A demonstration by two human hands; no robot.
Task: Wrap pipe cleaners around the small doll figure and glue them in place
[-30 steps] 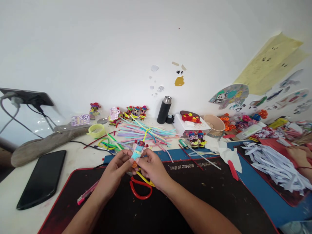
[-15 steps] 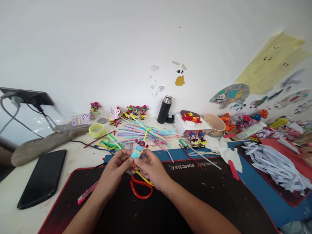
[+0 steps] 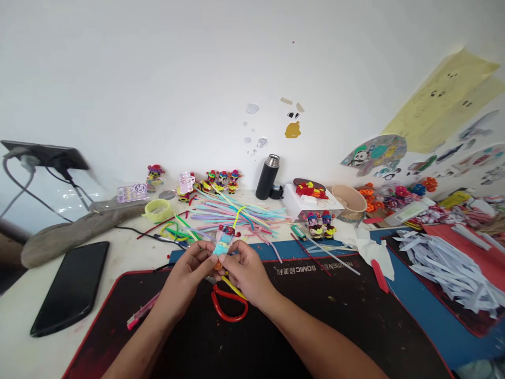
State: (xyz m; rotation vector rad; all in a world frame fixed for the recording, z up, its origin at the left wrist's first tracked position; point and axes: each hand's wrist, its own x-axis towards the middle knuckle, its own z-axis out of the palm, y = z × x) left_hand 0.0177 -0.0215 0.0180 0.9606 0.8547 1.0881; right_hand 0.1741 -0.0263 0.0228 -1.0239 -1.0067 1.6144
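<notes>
A small pipe-cleaner doll (image 3: 223, 248) with a light blue body and a dark red top is held upright between my two hands. My left hand (image 3: 196, 265) pinches it from the left, thumb at the lower body. From the right, my right hand (image 3: 245, 271) grips it with thumb and fingers. A yellow pipe cleaner (image 3: 233, 287) runs out below my right hand. Under the hands lie scissors with red handles (image 3: 229, 318), their blades partly hidden. A pink pen (image 3: 142, 311) lies beside my left forearm.
Behind the hands spreads a pile of pastel pipe cleaners (image 3: 232, 211). Several finished dolls (image 3: 222, 181) stand along the wall near a black thermos (image 3: 267, 177). A phone (image 3: 70, 288) lies at left; white paper strips (image 3: 450, 268) heap at right on the mat.
Both hands keep their hold on the doll and have barely moved. The whole view has shifted slightly.
</notes>
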